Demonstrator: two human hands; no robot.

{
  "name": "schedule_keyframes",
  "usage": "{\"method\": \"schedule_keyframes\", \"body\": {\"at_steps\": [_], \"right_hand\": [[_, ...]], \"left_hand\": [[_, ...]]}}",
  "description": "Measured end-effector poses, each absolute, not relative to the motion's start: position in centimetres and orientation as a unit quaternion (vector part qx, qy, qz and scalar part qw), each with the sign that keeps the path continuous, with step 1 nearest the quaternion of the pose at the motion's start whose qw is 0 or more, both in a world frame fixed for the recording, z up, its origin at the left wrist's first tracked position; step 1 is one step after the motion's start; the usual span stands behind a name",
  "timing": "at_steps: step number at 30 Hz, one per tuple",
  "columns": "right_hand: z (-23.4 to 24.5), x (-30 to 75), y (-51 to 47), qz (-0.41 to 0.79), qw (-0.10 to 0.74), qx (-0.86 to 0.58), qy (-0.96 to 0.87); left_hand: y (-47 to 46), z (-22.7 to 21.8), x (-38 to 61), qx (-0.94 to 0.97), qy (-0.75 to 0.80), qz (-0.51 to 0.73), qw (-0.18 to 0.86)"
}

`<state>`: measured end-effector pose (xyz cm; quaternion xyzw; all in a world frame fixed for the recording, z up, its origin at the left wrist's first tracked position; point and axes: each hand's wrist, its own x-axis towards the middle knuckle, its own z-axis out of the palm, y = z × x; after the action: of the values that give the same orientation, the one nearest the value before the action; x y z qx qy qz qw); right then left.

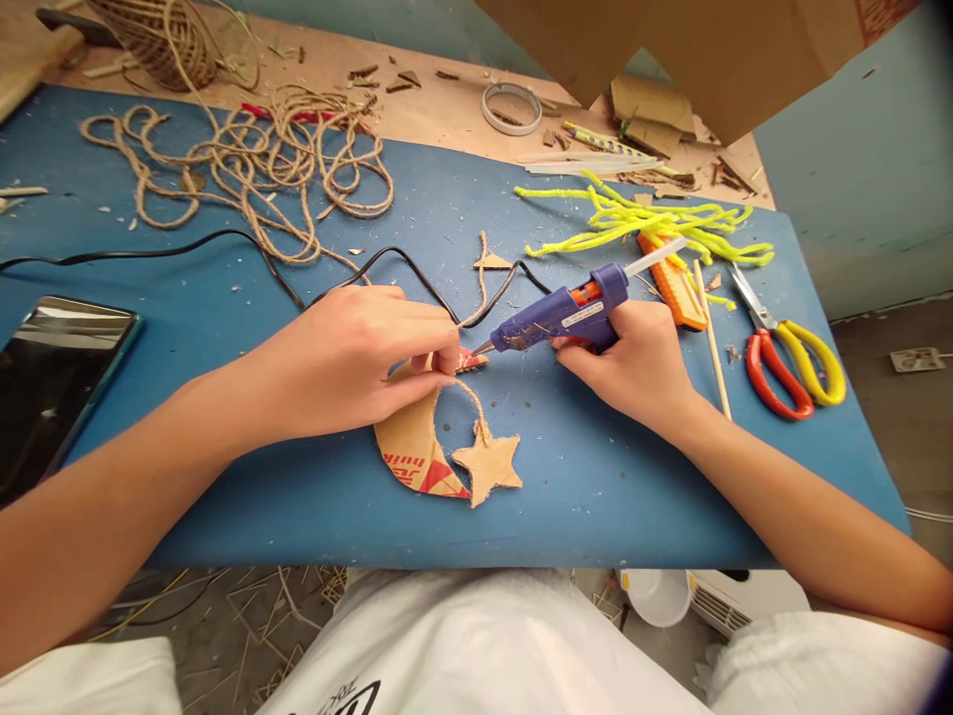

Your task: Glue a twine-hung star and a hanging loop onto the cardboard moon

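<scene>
My right hand is wrapped round the handle of a blue hot glue gun, a white glue stick poking out of its back. The gun's metal nozzle points left, at the upper tip of a cardboard crescent moon. Over that moon, my left hand pinches a piece of twine between thumb and fingers. From the twine hangs a small cardboard star, lying by the moon's lower tip. Whether the nozzle touches the cardboard I cannot tell. My left fingers hide part of the moon's upper half.
A loose heap of twine lies at the back left, a phone at the left edge. To the right are yellow-green pipe cleaners, an orange utility knife and scissors. A black cord crosses behind my hands.
</scene>
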<state>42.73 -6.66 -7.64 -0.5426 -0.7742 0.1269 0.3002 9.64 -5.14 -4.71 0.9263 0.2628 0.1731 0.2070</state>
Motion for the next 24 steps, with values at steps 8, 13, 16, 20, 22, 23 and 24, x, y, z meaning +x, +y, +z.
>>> {"method": "schedule_keyframes", "body": {"at_steps": [8, 13, 16, 20, 22, 23, 24], "right_hand": [[-8.07, 42.89, -6.59, 0.120, 0.291, -0.549, -0.774], [-8.24, 43.03, -6.51, 0.125, 0.291, -0.544, -0.777], [-8.22, 43.06, -6.47, 0.125, 0.298, -0.535, -0.781], [-8.19, 43.14, -6.47, 0.127, 0.293, -0.535, -0.782], [-8.18, 43.18, -6.48, 0.132, 0.287, -0.539, -0.781], [-8.17, 43.20, -6.48, 0.133, 0.286, -0.539, -0.781], [-8.16, 43.22, -6.49, 0.134, 0.286, -0.539, -0.781]], "left_hand": [[-5.13, -4.60, 9.65, 0.916, 0.289, 0.153, 0.231], [-5.19, -4.68, 9.60, 0.920, 0.276, 0.163, 0.226], [-5.21, -4.73, 9.61, 0.922, 0.268, 0.172, 0.222], [-5.21, -4.71, 9.68, 0.922, 0.268, 0.173, 0.221], [-5.21, -4.68, 9.71, 0.921, 0.273, 0.165, 0.223], [-5.21, -4.67, 9.72, 0.921, 0.274, 0.162, 0.223], [-5.20, -4.66, 9.72, 0.922, 0.274, 0.161, 0.222]]}}
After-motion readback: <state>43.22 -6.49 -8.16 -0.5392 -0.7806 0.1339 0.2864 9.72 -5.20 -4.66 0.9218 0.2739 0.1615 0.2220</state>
